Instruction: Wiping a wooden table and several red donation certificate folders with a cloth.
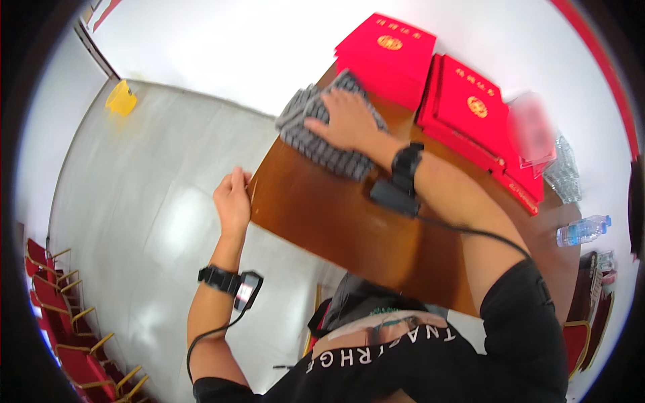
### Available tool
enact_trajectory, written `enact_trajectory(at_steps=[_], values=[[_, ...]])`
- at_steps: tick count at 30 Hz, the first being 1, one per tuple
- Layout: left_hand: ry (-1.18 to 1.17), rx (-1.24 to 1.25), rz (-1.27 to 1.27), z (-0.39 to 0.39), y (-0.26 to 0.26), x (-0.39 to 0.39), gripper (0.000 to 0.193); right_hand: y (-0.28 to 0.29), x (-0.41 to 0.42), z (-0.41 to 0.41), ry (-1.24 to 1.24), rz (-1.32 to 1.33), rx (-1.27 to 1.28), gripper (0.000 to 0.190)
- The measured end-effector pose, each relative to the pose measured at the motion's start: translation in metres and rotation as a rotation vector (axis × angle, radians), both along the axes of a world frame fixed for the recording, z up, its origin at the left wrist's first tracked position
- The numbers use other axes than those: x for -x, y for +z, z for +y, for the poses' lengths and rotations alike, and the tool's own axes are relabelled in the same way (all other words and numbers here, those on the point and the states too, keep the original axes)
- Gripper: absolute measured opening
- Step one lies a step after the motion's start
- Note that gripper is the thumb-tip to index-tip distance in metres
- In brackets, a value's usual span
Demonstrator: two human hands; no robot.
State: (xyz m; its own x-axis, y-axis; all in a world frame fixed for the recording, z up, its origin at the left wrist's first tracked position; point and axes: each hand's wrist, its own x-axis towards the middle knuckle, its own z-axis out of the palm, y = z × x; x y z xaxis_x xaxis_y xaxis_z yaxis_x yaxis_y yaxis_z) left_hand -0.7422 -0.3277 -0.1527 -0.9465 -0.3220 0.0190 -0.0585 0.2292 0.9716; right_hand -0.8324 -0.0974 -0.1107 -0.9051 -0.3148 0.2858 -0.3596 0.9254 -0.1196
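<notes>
My right hand [347,121] lies palm down on a folded grey and black patterned cloth [322,151], with the thumb apart from the other fingers. The cloth rests on the brown wooden table [332,221], close to its left end and beside a stack of red folders [385,75]. At the table's left edge is my left hand [233,201], fingers bent inward. Whether those fingers grip the edge is hidden. Each wrist wears a black strap with a small cabled device.
Further right on the table stand a second stack of red folders [463,106], clear plastic items [564,169] and a water bottle [584,230]. A white wall [227,45] runs behind. On the floor are a yellow bucket [121,98] and red chairs [83,360].
</notes>
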Motion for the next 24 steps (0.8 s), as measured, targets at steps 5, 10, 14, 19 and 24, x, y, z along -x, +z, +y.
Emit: enact_trajectory(at_steps=[5,10,14,19,24], values=[[0.043,-0.133,0.033,0.003,-0.007,0.008,0.038,-0.004,0.013,-0.029,-0.183,-0.029,-0.055,0.074],[0.055,-0.269,0.087,-0.011,-0.030,0.019,0.041,-0.003,-0.058,-0.087,0.061,-0.112,-0.079,0.078],[-0.036,-0.966,-0.155,-0.015,-0.027,0.029,0.043,-0.013,-0.100,-0.078,0.149,-0.042,-0.009,0.077],[0.159,-0.413,-0.102,-0.013,-0.028,0.035,0.045,-0.012,-0.166,-0.030,0.263,-0.074,-0.011,0.070],[0.106,0.181,0.169,-0.007,-0.008,0.030,0.041,-0.003,-0.243,0.035,0.208,-0.057,-0.051,0.072]])
